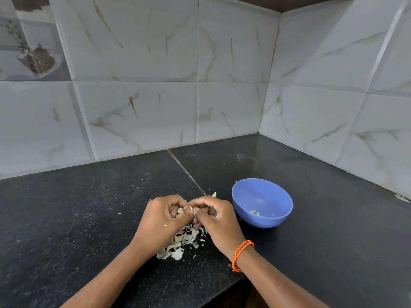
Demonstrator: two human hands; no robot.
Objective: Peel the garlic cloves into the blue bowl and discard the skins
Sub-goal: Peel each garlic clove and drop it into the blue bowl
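Peeling a garlic clove (180, 212) at lower centre, left hand (163, 221) curled around it, right hand (214, 215) fingertips pinching its papery skin. Blue bowl (262, 202), smooth plastic, sits just right of my hands with only a few pale peeled bits inside (so early-to-mid, I'd judge). Dry, curled skins (182, 243) piled on the speckled black counter (66, 218) below my hands, not yet discarded.

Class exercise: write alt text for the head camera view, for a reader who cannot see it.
Two bare hands, left hand and right hand, meet over a black counter, peeling a garlic clove between their fingertips. Loose garlic skins lie beneath them. To the right stands a blue bowl holding a few peeled pieces.
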